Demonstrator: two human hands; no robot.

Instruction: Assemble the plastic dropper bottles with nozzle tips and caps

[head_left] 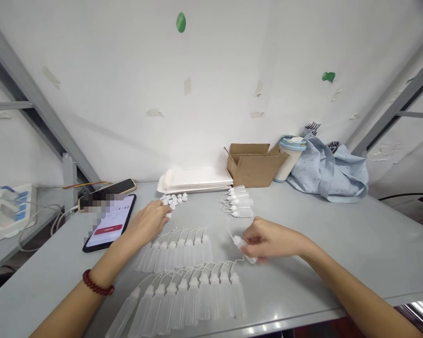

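Note:
My left hand (150, 220) reaches down at the edge of a small pile of white caps (179, 199), its fingers closed at a white cap (168, 215). My right hand (268, 237) grips a small translucent squeeze bottle (238, 241) with a thin spout, held tilted. Between my arms lie two rows of similar squeeze bottles with thin curved spouts, a back row (179, 256) and a front row (193, 300). Several more small bottles (241, 204) lie stacked beyond my right hand, their spouts toward the left.
A phone (107, 230) with a lit screen lies left of my left hand, beside another device (127, 186). Along the wall stand white flat packages (199, 177), an open cardboard box (257, 169), a lidded cup (288, 159) and a blue fabric bag (327, 173). A power strip (12, 211) sits far left.

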